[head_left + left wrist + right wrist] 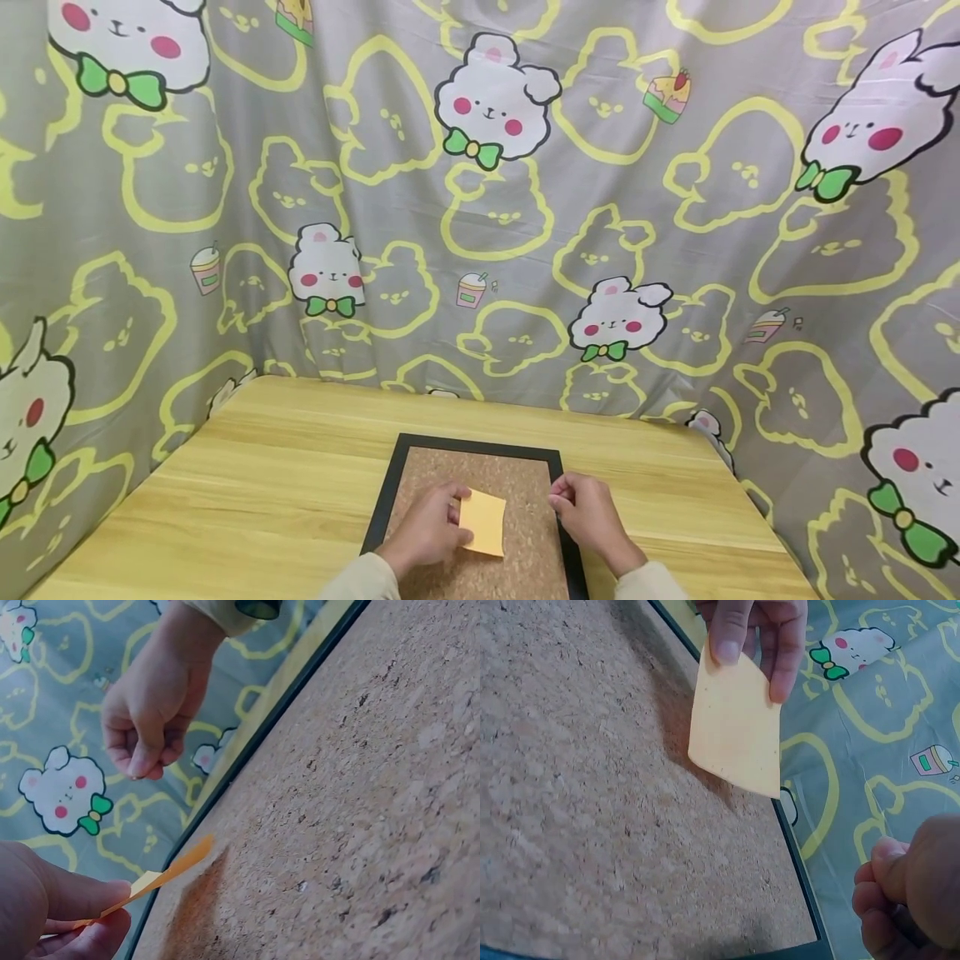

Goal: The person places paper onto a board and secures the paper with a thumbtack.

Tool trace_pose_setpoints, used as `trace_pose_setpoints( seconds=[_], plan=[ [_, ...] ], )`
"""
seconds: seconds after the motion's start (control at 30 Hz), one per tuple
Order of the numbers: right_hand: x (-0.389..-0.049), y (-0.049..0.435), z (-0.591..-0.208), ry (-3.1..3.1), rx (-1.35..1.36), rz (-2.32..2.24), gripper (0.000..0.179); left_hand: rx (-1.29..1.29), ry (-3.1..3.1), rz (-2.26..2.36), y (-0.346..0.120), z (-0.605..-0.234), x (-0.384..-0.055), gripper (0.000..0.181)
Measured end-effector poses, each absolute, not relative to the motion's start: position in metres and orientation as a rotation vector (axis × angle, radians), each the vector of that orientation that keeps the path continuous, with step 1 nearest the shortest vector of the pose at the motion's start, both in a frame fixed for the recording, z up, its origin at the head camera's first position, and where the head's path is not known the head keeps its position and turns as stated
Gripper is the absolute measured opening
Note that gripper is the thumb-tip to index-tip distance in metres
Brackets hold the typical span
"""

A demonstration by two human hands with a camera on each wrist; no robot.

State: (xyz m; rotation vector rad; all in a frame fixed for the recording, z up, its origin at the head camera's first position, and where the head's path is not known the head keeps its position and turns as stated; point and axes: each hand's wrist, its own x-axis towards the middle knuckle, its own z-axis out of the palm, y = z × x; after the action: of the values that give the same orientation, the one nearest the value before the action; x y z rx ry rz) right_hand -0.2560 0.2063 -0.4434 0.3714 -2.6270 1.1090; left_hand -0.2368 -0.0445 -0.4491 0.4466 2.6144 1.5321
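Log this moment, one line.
left hand: pinches orange square paper note over black-framed cork board | right hand: fingers curled, contents unclear | board: on wooden table

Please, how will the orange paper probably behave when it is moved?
The orange paper is probably light, as the left hand pinches only one end. It likely bends easily, since it visibly curves. Looking so thin, it may crease.

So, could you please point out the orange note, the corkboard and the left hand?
Orange note (pixel 736 726), right wrist view: middle of its face.
Corkboard (pixel 337 795), left wrist view: bare cork.
Left hand (pixel 427 527), head view: back of hand.
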Motion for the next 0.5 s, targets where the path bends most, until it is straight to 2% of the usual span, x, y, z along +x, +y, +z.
trace_pose_setpoints(
  seconds=[0.5],
  plan=[
    [-0.259,0.189,-0.443,-2.668,0.505,1.135,0.013,0.506,2.67,1.384,-0.045,-0.457,-0.243,0.048]
  ],
)
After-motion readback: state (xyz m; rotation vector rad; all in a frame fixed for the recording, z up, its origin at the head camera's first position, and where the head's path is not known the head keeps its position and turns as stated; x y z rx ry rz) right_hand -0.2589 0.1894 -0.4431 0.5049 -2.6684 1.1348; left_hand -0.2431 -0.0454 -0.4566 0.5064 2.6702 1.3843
